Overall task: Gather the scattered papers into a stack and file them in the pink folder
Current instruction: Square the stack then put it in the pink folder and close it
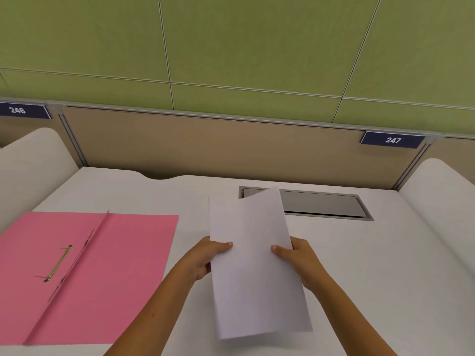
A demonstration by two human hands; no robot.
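A stack of white papers (254,263) is held above the white desk, slightly tilted, its long side running away from me. My left hand (205,258) grips its left edge with the thumb on top. On the opposite edge my right hand (298,260) holds it the same way. The pink folder (123,265) lies open and flat on the desk to the left of my hands. Its brass fastener (57,263) sits on the left half, beside the fold.
A grey metal cable hatch (323,205) is set into the desk (372,278) behind the papers. A brown partition (205,147) with plates numbered 246 and 247 closes the back. White curved dividers (442,196) stand at both sides.
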